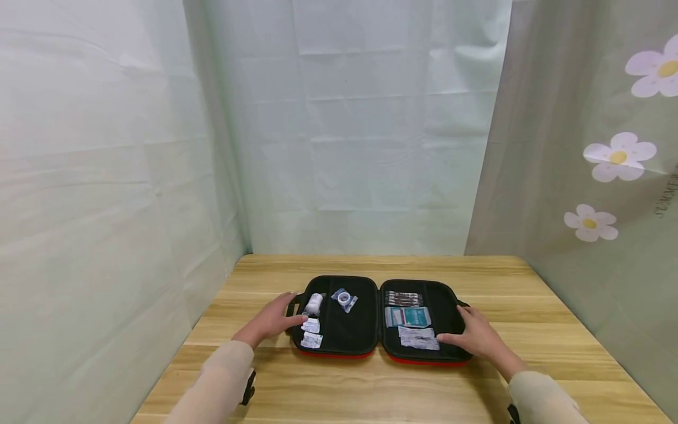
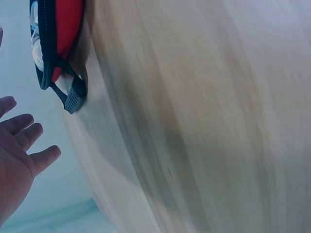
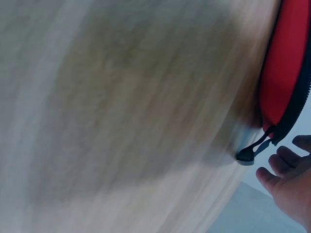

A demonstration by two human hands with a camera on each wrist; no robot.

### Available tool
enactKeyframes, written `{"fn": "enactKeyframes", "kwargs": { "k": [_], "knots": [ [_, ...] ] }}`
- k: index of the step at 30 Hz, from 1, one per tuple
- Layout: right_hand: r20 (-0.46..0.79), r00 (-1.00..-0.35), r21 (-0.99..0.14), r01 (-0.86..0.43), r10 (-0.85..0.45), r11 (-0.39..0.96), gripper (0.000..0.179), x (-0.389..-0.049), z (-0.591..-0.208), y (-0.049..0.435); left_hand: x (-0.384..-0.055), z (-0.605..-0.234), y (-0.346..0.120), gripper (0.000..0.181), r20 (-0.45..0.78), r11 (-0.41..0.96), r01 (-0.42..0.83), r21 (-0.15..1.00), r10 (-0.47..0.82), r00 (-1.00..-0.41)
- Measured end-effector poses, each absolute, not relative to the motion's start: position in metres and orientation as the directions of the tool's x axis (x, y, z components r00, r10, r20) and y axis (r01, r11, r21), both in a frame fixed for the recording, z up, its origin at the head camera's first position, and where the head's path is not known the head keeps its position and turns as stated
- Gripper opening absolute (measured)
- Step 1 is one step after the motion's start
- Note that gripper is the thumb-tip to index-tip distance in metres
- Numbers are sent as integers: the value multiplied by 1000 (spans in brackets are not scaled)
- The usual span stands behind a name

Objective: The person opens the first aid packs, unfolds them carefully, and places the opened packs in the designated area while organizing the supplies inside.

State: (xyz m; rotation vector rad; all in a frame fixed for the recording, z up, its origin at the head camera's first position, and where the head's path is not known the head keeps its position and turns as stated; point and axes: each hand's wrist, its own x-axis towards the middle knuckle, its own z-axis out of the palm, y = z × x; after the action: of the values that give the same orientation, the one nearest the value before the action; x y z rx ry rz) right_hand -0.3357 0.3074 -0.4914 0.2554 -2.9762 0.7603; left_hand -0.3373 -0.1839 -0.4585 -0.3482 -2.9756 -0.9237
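A black-lined zip case with a red shell [image 1: 349, 338] lies unfolded on the wooden table. Its left half holds a white rolled item [image 1: 313, 304], small white packets [image 1: 311, 340] and a ring-shaped roll in a clear wrapper [image 1: 344, 298]. In the right half sit a pack of thin sticks [image 1: 404, 299], a teal packet [image 1: 416, 317] and pale sachets [image 1: 418, 338]. My left hand [image 1: 272, 318] is at the left edge by a strap handle [image 2: 75, 96], fingers spread. Extended fingers of my right hand [image 1: 475, 335] are at the right edge, near another handle [image 3: 246, 155].
The table [image 1: 339, 394] extends around the case on all sides. Pale curtains [image 1: 365, 135] hang behind and at the left, and a flower-printed sheet [image 1: 545, 176] hangs along the right.
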Motion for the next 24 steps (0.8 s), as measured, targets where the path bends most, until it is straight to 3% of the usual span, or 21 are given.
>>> {"fn": "enactKeyframes", "kwargs": {
  "k": [14,24],
  "knots": [
    [80,-975,-465,-219,-206,858,121,-325,-497,308,-346,-453,-165,62,289,788,196,584,24,-957],
    [77,-964,-499,-258,-254,827,123,-323,-501,314,-352,-455,-149,57,227,736,93,671,-85,-970]
  ]
}}
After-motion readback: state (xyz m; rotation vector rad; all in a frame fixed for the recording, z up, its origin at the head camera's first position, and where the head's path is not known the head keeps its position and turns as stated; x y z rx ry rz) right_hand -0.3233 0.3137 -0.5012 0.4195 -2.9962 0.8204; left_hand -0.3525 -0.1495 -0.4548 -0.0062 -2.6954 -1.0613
